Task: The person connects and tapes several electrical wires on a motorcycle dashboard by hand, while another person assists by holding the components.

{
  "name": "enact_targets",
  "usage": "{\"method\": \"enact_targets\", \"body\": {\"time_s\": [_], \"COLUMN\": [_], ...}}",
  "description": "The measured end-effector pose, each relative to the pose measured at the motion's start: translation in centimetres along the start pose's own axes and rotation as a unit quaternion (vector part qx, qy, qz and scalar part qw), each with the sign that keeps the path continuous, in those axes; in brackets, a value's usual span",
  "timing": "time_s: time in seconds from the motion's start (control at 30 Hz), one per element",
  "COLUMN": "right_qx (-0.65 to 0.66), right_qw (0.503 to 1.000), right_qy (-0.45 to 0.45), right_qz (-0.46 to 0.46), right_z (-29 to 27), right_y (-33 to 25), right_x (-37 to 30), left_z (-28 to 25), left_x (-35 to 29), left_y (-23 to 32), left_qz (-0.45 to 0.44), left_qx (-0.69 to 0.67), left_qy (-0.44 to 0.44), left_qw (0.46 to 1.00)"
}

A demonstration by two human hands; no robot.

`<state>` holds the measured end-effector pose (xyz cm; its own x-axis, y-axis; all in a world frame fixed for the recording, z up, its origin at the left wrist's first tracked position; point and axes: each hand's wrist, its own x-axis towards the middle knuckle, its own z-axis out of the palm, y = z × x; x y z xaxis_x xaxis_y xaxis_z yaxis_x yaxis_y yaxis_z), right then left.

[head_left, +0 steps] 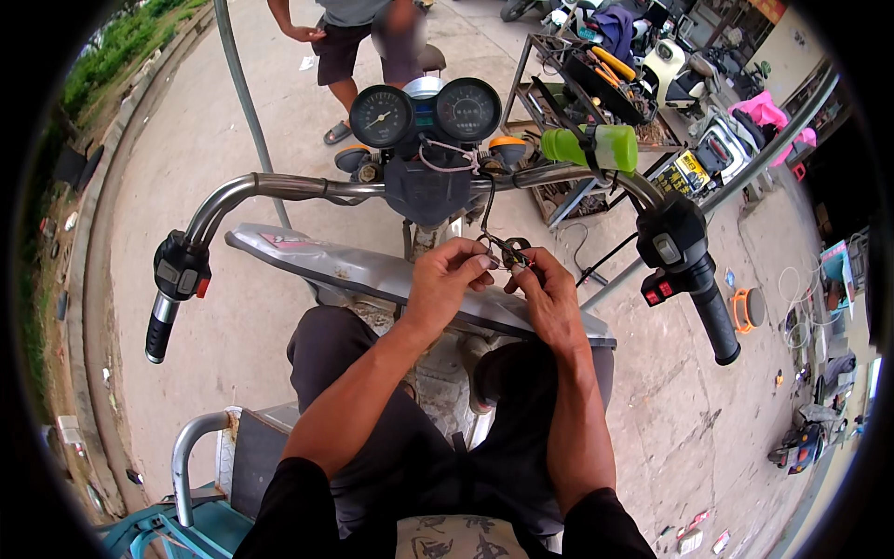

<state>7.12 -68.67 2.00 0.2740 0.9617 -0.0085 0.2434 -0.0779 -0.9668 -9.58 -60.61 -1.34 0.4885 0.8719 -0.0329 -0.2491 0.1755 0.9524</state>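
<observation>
A bundle of thin dark wires (pixel 510 248) hangs behind the handlebar (pixel 307 186) of a three-wheeled motorbike. My left hand (pixel 442 284) pinches some of these wires between thumb and fingertips. Close beside it, my right hand (pixel 551 298) is closed on the same bundle; the exact wire ends are too small to make out. Below my hands, a silver-grey plastic panel (pixel 345 270) lies slantwise across the front of the vehicle, above my knees. The wires run up toward the black housing (pixel 428 191) under two round gauges (pixel 470 109).
A green bottle (pixel 605 147) is fixed on the right bar, above the right grip (pixel 715 321); the left grip (pixel 160 328) is at left. Ahead stands a person (pixel 349 47). A tool rack (pixel 596 84) and parked scooters (pixel 666 74) are at far right.
</observation>
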Motion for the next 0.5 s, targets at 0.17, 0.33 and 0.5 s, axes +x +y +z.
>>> {"method": "enact_targets", "body": {"time_s": [0.17,0.33,0.5], "right_qx": [-0.025,-0.006,-0.1], "right_qw": [0.999,0.998,0.99], "right_qy": [0.024,-0.032,-0.03], "right_qz": [-0.041,-0.054,-0.096], "right_z": [-0.4,-0.5,-0.7], "right_y": [0.9,0.0,-0.5], "right_x": [1.1,1.0,0.8], "left_z": [0.0,-0.2,-0.2], "left_x": [0.7,1.1,1.2], "left_y": [-0.3,-0.8,-0.8], "left_qz": [-0.024,-0.036,-0.038], "left_qx": [-0.027,-0.049,-0.038], "left_qy": [-0.037,-0.033,-0.042], "left_qw": [0.999,0.998,0.998]}}
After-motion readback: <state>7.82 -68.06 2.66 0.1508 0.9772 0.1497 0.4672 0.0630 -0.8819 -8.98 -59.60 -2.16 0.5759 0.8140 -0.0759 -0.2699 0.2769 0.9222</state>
